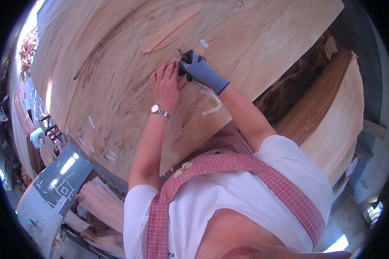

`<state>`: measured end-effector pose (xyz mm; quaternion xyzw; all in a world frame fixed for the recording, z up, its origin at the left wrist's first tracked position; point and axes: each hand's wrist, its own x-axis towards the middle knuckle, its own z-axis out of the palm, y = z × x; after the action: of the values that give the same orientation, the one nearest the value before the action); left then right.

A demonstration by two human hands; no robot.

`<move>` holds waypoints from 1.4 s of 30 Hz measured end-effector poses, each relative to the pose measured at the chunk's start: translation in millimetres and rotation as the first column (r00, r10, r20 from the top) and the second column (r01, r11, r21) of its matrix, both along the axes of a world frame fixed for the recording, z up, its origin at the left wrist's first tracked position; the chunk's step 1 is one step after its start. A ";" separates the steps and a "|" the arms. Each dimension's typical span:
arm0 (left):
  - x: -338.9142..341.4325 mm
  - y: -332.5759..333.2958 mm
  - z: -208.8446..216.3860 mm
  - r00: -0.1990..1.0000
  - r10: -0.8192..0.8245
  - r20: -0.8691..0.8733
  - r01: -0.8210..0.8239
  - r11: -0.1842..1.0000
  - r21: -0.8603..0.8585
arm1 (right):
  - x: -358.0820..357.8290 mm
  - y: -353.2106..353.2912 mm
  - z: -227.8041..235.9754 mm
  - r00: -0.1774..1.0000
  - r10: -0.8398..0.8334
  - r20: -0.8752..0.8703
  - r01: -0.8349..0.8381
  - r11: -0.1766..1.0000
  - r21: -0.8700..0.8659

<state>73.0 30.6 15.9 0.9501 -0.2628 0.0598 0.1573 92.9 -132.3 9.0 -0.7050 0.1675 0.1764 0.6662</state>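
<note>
My bare left hand [166, 82], with a metal watch on its wrist, lies on a wide sheet of wood veneer [129, 99], fingers stretched out flat. Close beside its fingertips, my right hand [199, 69] wears a blue-grey glove with black fingers and is closed around a thin dark tool [181, 53]. The tool's end sticks out past the glove; its exact kind is hard to make out. A narrow strip of white tape [215, 105] curls from below the right wrist over the sheet. The fingertips of both hands nearly meet, partly hiding the spot between them.
A loose veneer piece [173, 28] lies on the sheet's far part. A pencil-like stick [80, 70] lies to the left. Small white tape bits [91, 122] are scattered around. Stacked veneer [328, 112] stands at the right, and a grey-topped surface [60, 177] at lower left.
</note>
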 end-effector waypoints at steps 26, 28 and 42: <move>-102.8 9.2 20.2 0.499 -0.264 -0.826 -0.734 0.379 -0.564 | -93.7 -17.8 53.7 0.924 0.328 -0.198 -0.306 0.943 0.131; -93.0 4.6 8.9 0.666 -0.094 -0.740 -0.641 0.434 -0.633 | -89.2 -15.7 49.0 0.975 0.173 -0.139 -0.158 0.981 0.113; -67.4 -11.1 5.9 0.988 -0.024 -0.152 0.019 0.999 -0.033 | -95.8 -26.8 10.5 0.978 -0.158 -0.135 0.166 0.985 0.054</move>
<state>5.7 19.5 21.8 0.9464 -0.2593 -0.0106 0.1925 -2.9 -159.1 19.4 -0.6539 0.2614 0.1724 0.6887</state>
